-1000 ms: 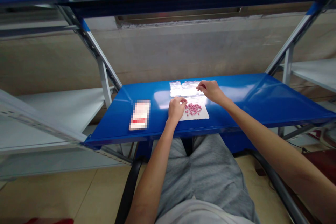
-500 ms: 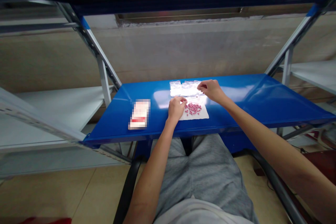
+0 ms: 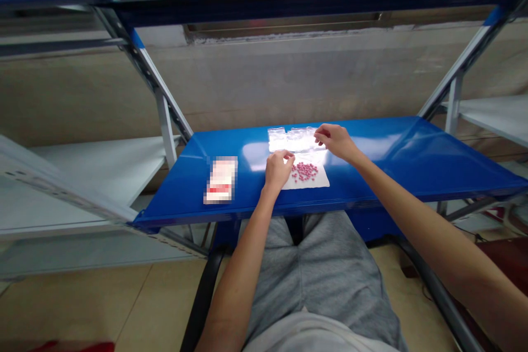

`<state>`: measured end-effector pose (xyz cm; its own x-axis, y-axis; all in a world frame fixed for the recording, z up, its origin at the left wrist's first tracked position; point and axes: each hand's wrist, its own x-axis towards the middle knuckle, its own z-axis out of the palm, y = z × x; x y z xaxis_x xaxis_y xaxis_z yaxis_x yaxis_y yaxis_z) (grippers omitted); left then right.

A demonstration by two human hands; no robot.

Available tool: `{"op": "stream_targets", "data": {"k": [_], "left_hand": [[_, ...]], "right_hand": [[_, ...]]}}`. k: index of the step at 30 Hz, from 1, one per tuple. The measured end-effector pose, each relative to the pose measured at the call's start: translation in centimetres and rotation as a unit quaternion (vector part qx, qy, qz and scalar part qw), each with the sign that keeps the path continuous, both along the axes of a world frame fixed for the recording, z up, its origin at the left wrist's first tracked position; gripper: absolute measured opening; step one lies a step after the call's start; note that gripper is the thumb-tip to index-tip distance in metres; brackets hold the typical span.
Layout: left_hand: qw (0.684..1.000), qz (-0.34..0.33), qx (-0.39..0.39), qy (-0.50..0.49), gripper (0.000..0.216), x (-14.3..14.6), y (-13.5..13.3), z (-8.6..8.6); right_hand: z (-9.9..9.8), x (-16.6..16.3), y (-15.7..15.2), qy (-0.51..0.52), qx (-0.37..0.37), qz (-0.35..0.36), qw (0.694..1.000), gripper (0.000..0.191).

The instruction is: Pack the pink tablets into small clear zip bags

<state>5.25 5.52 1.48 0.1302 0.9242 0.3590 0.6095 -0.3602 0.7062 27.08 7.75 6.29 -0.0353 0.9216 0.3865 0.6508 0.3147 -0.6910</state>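
Note:
A heap of small pink tablets (image 3: pixel 304 170) lies on a white sheet (image 3: pixel 317 180) on the blue shelf top (image 3: pixel 383 159). Behind it lie several small clear plastic bags (image 3: pixel 289 138). My left hand (image 3: pixel 278 168) rests at the sheet's left edge, fingers curled in a pinch near the tablets; what it holds is too small to see. My right hand (image 3: pixel 336 141) reaches to the right end of the clear bags, fingers pinched on a bag's edge.
A white and red packet (image 3: pixel 220 179) lies on the shelf to the left. White shelves (image 3: pixel 94 168) flank the blue one, with slanted metal uprights (image 3: pixel 163 104) at both sides. A blue shelf hangs overhead. My knees and a chair arm (image 3: pixel 202 297) are below.
My right hand has lifted slightly at the clear bags. My left hand stays put beside the tablets.

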Motion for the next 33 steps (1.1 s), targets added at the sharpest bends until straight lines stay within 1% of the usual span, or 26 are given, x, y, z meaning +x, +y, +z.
{"op": "stream_targets", "data": {"k": [2, 4, 6, 8, 10, 12, 14, 16, 18, 21, 23, 25, 26, 28, 31, 33], "left_hand": [[0.998, -0.006, -0.023, -0.059, 0.011, 0.1, 0.0, 0.3], [0.989, -0.024, -0.065, -0.132, 0.024, 0.4, 0.0, 0.8], [0.974, -0.052, -0.109, -0.193, 0.036, 0.9, 0.0, 1.2], [0.96, -0.068, -0.145, -0.229, 0.044, 1.5, 0.1, 1.5], [0.951, -0.072, -0.169, -0.248, 0.051, 2.3, 0.0, 1.5], [0.944, -0.087, -0.183, -0.261, 0.049, 3.2, -0.1, 1.3], [0.935, -0.117, -0.185, -0.278, 0.037, 3.9, -0.3, 0.8], [0.929, -0.134, -0.178, -0.295, 0.026, 4.5, -0.3, 0.3], [0.93, -0.131, -0.168, -0.299, 0.022, 4.7, -0.2, 0.0], [0.934, -0.147, -0.164, -0.28, 0.022, 4.7, 0.5, 0.2], [0.937, -0.172, -0.161, -0.26, 0.02, 4.7, 1.2, 0.7], [0.941, -0.183, -0.157, -0.239, 0.019, 5.0, 2.0, 1.3], [0.944, -0.176, -0.158, -0.232, 0.018, 5.3, 2.5, 1.5], [0.948, -0.15, -0.161, -0.229, 0.021, 6.3, 3.5, 1.8], [0.953, -0.111, -0.153, -0.237, 0.041, 8.3, 5.0, 1.6], [0.964, -0.077, -0.136, -0.217, 0.054, 9.6, 6.1, 1.3]], "right_hand": [[-0.3, 0.3, -0.4, 0.085, -0.012, -0.016, 0.996, 0.021], [-0.9, 0.4, -1.1, 0.189, -0.019, -0.021, 0.982, 0.026], [-1.7, 0.4, -2.2, 0.28, -0.024, -0.014, 0.96, 0.031], [-2.4, 0.4, -3.5, 0.335, -0.028, -0.017, 0.942, 0.035], [-3.0, 0.2, -4.9, 0.375, -0.033, -0.027, 0.926, 0.034], [-3.4, 0.1, -6.2, 0.411, -0.051, -0.026, 0.91, 0.032], [-3.8, 0.1, -7.2, 0.437, -0.078, -0.021, 0.896, 0.033], [-4.1, 0.3, -7.9, 0.442, -0.105, -0.018, 0.891, 0.037], [-4.2, 0.9, -8.1, 0.424, -0.115, -0.023, 0.898, 0.041], [-4.1, 2.1, -7.7, 0.366, -0.087, -0.042, 0.925, 0.051], [-3.9, 3.0, -7.2, 0.318, -0.08, -0.032, 0.944, 0.052], [-3.8, 3.7, -6.4, 0.28, -0.09, -0.006, 0.956, 0.048], [-3.9, 3.9, -6.0, 0.271, -0.09, 0.002, 0.958, 0.045], [-4.1, 4.2, -4.8, 0.269, -0.068, -0.009, 0.961, 0.041], [-4.7, 4.3, -2.4, 0.273, -0.018, -0.051, 0.96, 0.028], [-4.9, 4.3, -0.4, 0.258, -0.018, -0.073, 0.963, 0.017]]}}
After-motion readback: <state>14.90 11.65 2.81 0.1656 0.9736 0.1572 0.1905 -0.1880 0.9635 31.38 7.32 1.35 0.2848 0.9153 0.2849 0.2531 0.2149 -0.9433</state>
